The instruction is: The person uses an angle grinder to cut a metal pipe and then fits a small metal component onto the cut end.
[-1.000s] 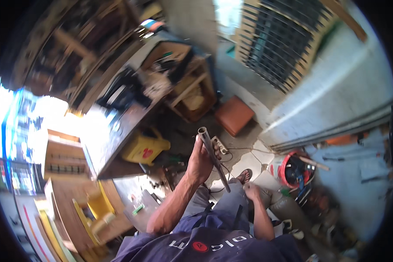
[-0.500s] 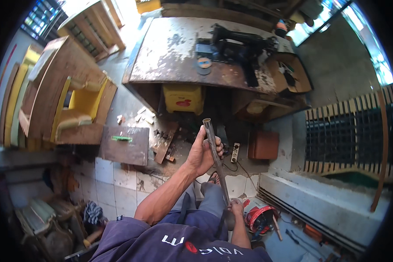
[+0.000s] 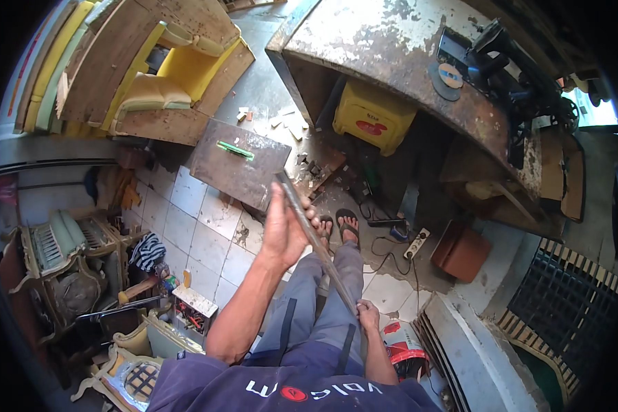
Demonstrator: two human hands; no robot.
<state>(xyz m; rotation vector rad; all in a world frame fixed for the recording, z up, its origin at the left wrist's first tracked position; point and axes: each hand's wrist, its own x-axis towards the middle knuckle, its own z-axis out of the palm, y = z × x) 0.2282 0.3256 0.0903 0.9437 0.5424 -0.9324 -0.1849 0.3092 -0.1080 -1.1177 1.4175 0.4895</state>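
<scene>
A: Where's the metal bar (image 3: 314, 237) right now?

B: Held up in front of the person, slanting over their knees. Its far end points toward the brown board (image 3: 235, 165) on the tiled floor (image 3: 206, 226), and its near end comes down by the right thigh.

A: And the grips?

B: The left hand (image 3: 285, 230) is closed round the bar a little below its far end, fingers wrapped, thumb along the side. The right hand (image 3: 368, 317) is shut on the near end, though it's small and partly hidden there, so I'd only say it seems a full wrap.

A: How would you handle it well from here?

B: Keep both hands firm and spread as they are; a long bar swings easily if one end goes loose. I'd let the right hand steer and the left carry the weight. The sandalled feet (image 3: 338, 226) sit just below the bar, on the near side of the board, so the far tip should stay high and not drop there.

A: Anything else close?

B: A cable and power strip (image 3: 417, 244) lie right of the feet, and a red can (image 3: 405, 343) sits beside the right hand. The rusty worktop (image 3: 391, 69) stands beyond the board.
</scene>
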